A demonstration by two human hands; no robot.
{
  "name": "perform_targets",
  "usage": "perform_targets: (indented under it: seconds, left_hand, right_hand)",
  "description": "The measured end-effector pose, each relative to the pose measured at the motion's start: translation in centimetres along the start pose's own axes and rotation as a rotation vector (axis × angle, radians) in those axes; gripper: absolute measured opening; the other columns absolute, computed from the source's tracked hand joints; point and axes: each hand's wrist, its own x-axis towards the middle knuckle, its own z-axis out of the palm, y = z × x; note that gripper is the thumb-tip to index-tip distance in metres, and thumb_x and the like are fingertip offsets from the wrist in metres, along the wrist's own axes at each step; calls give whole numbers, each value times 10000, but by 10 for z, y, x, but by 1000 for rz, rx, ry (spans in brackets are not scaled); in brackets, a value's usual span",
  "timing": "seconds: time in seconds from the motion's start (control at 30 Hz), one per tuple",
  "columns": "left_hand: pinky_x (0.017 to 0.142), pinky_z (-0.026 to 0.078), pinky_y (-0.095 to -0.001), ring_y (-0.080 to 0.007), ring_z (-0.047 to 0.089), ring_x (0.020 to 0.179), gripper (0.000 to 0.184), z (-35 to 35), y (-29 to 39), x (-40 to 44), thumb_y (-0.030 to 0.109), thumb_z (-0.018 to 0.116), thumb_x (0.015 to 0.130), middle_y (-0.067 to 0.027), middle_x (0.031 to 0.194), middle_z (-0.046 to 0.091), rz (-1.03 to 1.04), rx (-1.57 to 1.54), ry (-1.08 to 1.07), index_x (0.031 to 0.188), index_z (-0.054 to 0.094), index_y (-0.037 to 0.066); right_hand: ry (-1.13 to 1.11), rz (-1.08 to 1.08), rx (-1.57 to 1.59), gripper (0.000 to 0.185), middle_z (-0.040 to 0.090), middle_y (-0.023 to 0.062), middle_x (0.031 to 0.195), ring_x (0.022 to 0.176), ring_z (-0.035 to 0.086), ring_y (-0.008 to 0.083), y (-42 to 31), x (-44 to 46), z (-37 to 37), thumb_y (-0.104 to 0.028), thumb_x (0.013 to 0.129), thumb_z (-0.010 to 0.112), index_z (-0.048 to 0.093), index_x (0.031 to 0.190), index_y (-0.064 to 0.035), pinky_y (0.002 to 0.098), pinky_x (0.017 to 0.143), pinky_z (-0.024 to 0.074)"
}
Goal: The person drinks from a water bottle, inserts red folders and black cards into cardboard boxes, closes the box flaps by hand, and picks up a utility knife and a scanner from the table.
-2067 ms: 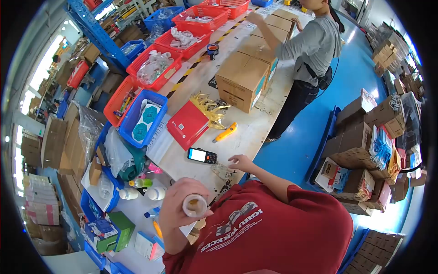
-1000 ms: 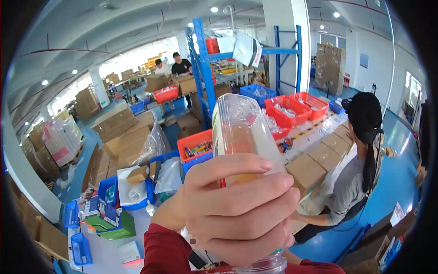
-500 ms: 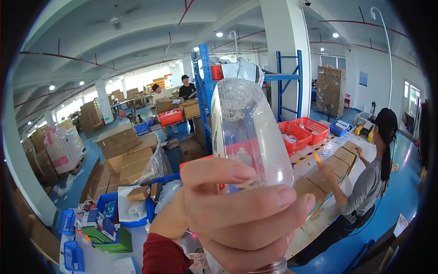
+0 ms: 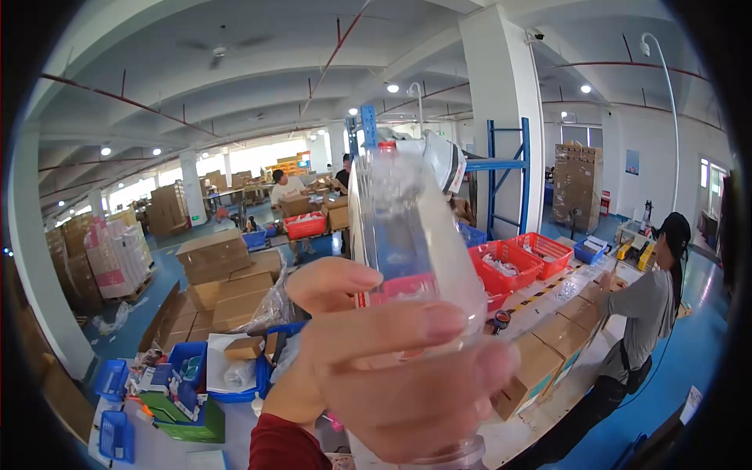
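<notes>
A clear plastic bottle [image 4: 407, 227] is held up close to the camera, its moulded base uppermost and its narrower neck at the bottom. It leans a little, with the top towards the left. My left hand [image 4: 399, 360], coming from a dark red sleeve at the lower left, is closed around the lower half of the bottle. Its fingers cross the near side and hide much of the lower part. Slight blur softens the fingertips and the bottle's base. My right hand does not show.
Blue bins [image 4: 117, 435] and a green box [image 4: 192, 423] stand on the white table at left. Red baskets [image 4: 509, 270] and cardboard boxes [image 4: 540, 360] line the bench at right, where a person in a grey top [image 4: 646, 301] works. Stacked cartons [image 4: 227, 294] lie beyond.
The camera view has tilted upward slightly, so the room sits lower. The bottle stays in my left hand and has shifted slightly left. The person at right has turned towards the bench, arms forward.
</notes>
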Motion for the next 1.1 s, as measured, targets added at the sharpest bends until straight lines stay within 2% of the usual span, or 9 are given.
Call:
perform_targets:
  seconds: [0.17, 0.23, 0.3, 0.43, 0.6, 0.77, 0.93, 0.97, 1.1]
  left_hand:
    - [1002, 470, -492, -218, 668, 1079, 349, 2, 17, -20, 257, 791, 862, -47, 1184, 741, -205, -76, -111, 1153, 647, 127]
    - [981, 482, -493, -223, 666, 1070, 386, -10, 33, -35, 245, 807, 854, -62, 1179, 740, -441, -225, -269, 1181, 649, 114]
    - [950, 503, -470, -230, 665, 1056, 406, -15, 55, -50, 222, 831, 832, -85, 1169, 739, -735, -464, -305, 1180, 663, 99]
    - [887, 537, -379, -260, 674, 998, 407, -40, 92, -103, 168, 863, 781, -113, 1135, 739, -1278, -905, -495, 1134, 695, 50]
    - [863, 533, -328, -258, 678, 946, 397, -54, 164, -191, 145, 853, 774, -116, 1097, 739, -1724, -855, -1005, 1128, 719, 26]
    - [836, 524, -314, -235, 668, 901, 400, -77, 219, -224, 124, 831, 793, -107, 1043, 731, -1971, -853, -805, 1159, 709, 17]
    - [840, 511, -304, -210, 635, 913, 388, -119, 245, -252, 105, 822, 794, -104, 1048, 715, -2224, -1293, -654, 1163, 721, 42]
    - [840, 511, -304, -210, 635, 913, 388, -117, 246, -262, 105, 822, 794, -104, 1048, 715, -2223, -1295, -656, 1163, 721, 42]
    - [846, 497, -287, -209, 604, 911, 345, -105, 250, -305, 69, 817, 791, -113, 1072, 696, -1116, -1586, -118, 1122, 726, 37]
  right_hand:
    - [163, -657, -952, 445, 776, 42, 974, 873, 716, 232, -106, 1, 29, -352, 910, 788, 705, 1259, -88, 355, 754, 571]
    - [108, -270, -680, 453, 762, 40, 883, 775, 674, 175, -103, 12, 26, -348, 839, 852, 746, 1166, -52, 309, 744, 551]
    - [161, -465, -470, 310, 723, 34, 806, 693, 611, 118, -206, -40, 58, -205, 851, 848, 754, 1074, -11, 257, 684, 522]
    - [15, -871, 95, 284, 722, 121, 1129, 988, 653, 204, -349, -133, 110, -12, 849, 768, 720, 1129, 9, 317, 906, 521]
    - [-125, -1228, -535, 374, 717, 127, 1156, 1030, 675, 273, -389, -191, 142, 12, 805, 803, 709, 1165, -36, 359, 922, 537]
    - [-240, -1028, -825, 341, 718, 109, 1167, 1039, 668, 293, -361, -172, 170, 12, 832, 767, 724, 1164, -54, 376, 938, 538]
    - [-637, -857, -579, 388, 703, 79, 1237, 1085, 650, 317, -353, -155, 183, 12, 871, 723, 701, 1254, -46, 394, 920, 556]
    - [-635, -857, -578, 388, 703, 79, 1237, 1085, 650, 317, -352, -152, 186, 12, 871, 723, 701, 1254, -46, 394, 920, 556]
    - [-777, -988, -531, 416, 688, 51, 1322, 1118, 620, 322, -351, -147, 194, 58, 851, 688, 699, 1257, -33, 412, 936, 550]
